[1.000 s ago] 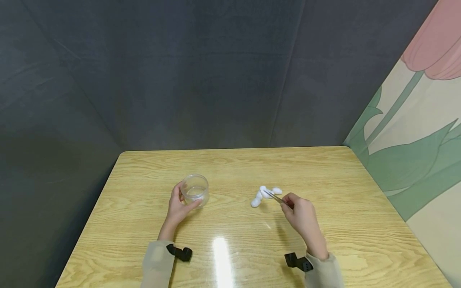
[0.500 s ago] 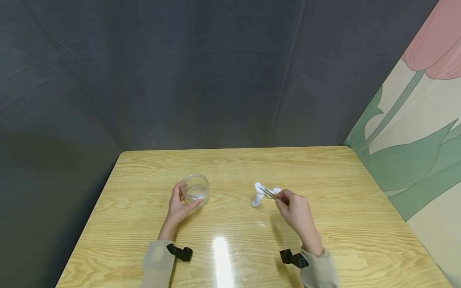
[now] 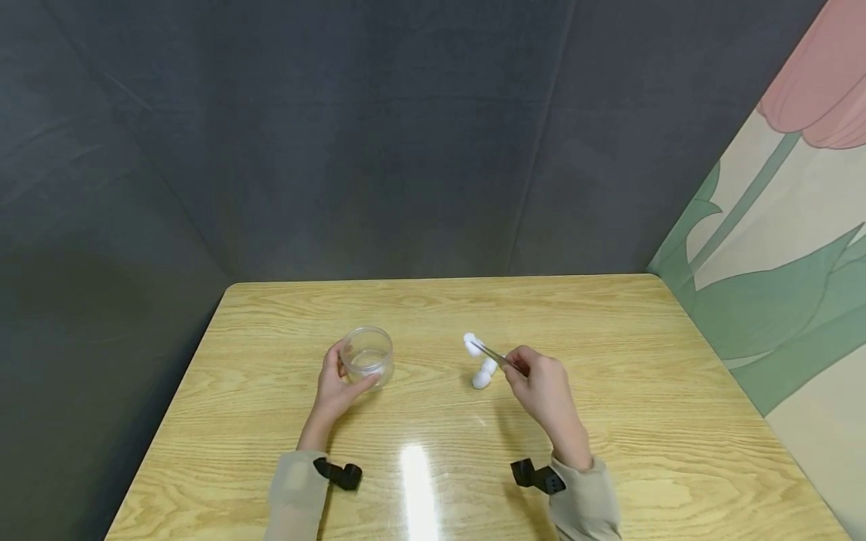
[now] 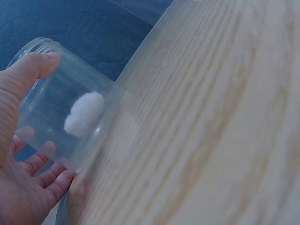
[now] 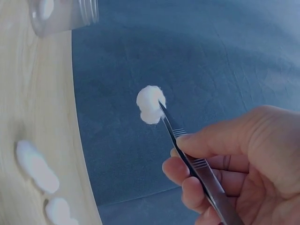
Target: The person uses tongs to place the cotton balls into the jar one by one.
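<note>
On the left of the head view, my left hand (image 3: pixel 336 392) grips a clear plastic jar (image 3: pixel 379 359) that stands on the table, thumb on one side and fingers on the other. Through its wall in the left wrist view shows a white cotton ball (image 4: pixel 84 113). My right hand (image 3: pixel 549 394) pinches metal tweezers (image 5: pixel 212 186) between thumb and fingers. Their tips hold another cotton ball (image 5: pixel 151 104), raised off the tabletop. Below it, more cotton balls (image 3: pixel 482 379) lie on the table; the right hand partly hides that spot in the head view.
The wood-grain table (image 3: pixel 419 308) ends at a dark cloth backdrop (image 3: pixel 379 150). A flower-patterned wall covering (image 3: pixel 778 300) borders the right side. A black strap with a camera mount (image 3: pixel 338 475) sits on each sleeve.
My right hand has moved left and up with the tweezers, lifting one cotton ball away from the group on the table. The left hand and jar have stayed still.
</note>
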Tool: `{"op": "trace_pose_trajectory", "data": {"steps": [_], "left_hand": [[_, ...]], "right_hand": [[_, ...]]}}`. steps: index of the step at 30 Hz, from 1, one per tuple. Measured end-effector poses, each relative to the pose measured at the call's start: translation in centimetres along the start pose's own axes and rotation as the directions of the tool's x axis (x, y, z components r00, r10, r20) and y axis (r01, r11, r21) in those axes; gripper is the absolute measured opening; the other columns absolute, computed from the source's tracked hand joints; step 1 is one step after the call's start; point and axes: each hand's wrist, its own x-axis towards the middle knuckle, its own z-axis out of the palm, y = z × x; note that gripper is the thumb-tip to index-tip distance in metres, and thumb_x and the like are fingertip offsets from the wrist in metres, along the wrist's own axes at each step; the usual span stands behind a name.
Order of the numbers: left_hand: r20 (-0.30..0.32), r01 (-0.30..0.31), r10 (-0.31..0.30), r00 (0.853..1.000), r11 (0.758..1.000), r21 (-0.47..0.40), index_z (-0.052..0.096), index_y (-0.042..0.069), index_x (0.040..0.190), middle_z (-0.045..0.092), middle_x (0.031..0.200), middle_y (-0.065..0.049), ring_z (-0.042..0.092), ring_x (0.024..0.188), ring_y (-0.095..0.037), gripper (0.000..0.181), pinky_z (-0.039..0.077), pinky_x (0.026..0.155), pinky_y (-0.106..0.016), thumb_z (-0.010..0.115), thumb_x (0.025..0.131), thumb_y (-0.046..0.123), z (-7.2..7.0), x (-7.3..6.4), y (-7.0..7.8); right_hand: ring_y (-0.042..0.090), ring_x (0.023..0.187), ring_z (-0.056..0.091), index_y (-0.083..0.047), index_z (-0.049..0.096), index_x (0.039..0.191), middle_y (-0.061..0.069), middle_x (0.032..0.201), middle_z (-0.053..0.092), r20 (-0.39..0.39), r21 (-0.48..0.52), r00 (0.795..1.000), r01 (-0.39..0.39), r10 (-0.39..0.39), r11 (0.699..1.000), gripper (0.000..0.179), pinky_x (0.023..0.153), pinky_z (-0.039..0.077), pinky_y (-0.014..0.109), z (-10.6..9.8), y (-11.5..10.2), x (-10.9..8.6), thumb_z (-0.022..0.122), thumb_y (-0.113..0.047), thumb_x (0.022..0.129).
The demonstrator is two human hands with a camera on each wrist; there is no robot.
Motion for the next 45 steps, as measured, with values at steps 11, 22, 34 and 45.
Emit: {"op": "trace_pose_trajectory", "data": {"steps": [11,22,34,45], "left_hand": [[-0.007,-0.015,0.015,1.0,1.0,-0.006,0.032,0.005,0.139,0.039,0.134,-0.017,0.041,0.118,-0.031,0.085,0.035,0.094,-0.043,0.081,0.07,0.007,0.1,0.0,0.0],[0.006,-0.001,0.002,1.0,1.0,-0.015,0.031,0.006,0.14,0.039,0.136,-0.017,0.04,0.12,-0.032,0.085,0.034,0.096,-0.044,0.081,0.071,0.008,0.0,0.0,0.2],[-0.002,0.0,0.0,1.0,1.0,0.007,0.032,0.007,0.14,0.039,0.136,-0.017,0.04,0.12,-0.032,0.085,0.034,0.095,-0.045,0.082,0.07,0.009,0.0,0.0,0.1],[0.018,0.027,-0.027,0.999,1.0,-0.016,0.032,0.007,0.14,0.038,0.137,-0.017,0.04,0.12,-0.032,0.085,0.034,0.096,-0.045,0.081,0.072,0.008,-0.1,-0.1,0.5]], "right_hand": [[0.01,0.051,0.046,0.003,0.065,0.08,0.006,0.066,0.063,0.014,0.017,1.0,0.0,-0.001,1.0,0.004,0.047,0.039,0.024,0.4,-0.7,0.6,0.067,0.0,0.082],[0.01,0.053,0.048,0.004,0.065,0.079,0.006,0.067,0.063,0.017,0.031,1.0,0.019,-0.02,0.999,0.007,0.048,0.04,0.025,0.9,-1.5,1.2,0.065,-0.002,0.083],[0.009,0.052,0.048,0.001,0.065,0.079,0.005,0.066,0.063,0.017,0.043,0.999,0.046,-0.047,0.998,0.003,0.05,0.041,0.025,1.6,-2.5,1.9,0.066,0.0,0.081],[0.011,0.056,0.053,-0.003,0.066,0.078,0.005,0.068,0.064,0.038,0.083,0.997,0.059,-0.063,0.995,0.005,0.053,0.045,0.028,2.4,-3.7,2.6,0.064,0.001,0.081]]}}
